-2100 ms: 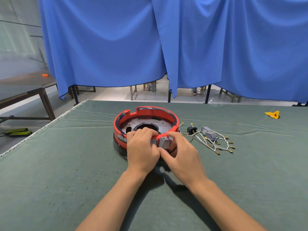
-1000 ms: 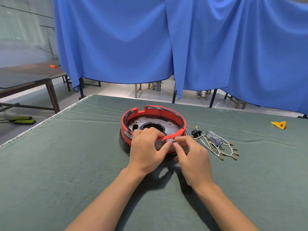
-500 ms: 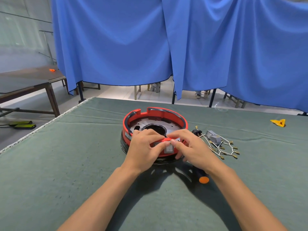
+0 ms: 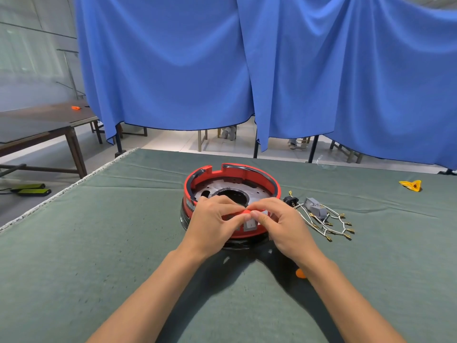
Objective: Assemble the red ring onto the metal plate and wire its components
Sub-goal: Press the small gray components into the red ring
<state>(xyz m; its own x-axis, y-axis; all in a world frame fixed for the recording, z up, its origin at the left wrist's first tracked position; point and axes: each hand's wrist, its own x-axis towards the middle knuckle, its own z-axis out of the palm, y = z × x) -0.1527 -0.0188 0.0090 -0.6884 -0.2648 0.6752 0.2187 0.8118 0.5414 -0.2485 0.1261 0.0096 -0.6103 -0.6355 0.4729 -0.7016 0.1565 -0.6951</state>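
Note:
The red ring (image 4: pixel 237 172) sits around a perforated metal plate (image 4: pixel 257 191) on a black base, in the middle of the green table. A grey switch (image 4: pixel 249 224) is set in the ring's near wall. My left hand (image 4: pixel 214 224) grips the near rim, fingers inside, thumb on the outer wall beside the switch. My right hand (image 4: pixel 282 224) pinches the same rim just right of it, its thumb pressing by the switch. A bundle of white wires (image 4: pixel 329 225) with gold terminals, a grey block (image 4: pixel 315 209) and a black socket (image 4: pixel 289 200) lie to the right of the ring.
An orange-tipped tool (image 4: pixel 300 273) lies on the green table cloth (image 4: pixel 99 243) under my right wrist. A yellow piece (image 4: pixel 411 185) rests at the far right. Blue curtains (image 4: pixel 247 70) hang behind the table. A brown table (image 4: pixel 37 125) stands at the left.
The grey switch, earlier held outside the ring's near wall, now sits in the wall. My right hand rose from the lower wall to the rim. The orange-tipped tool came into view.

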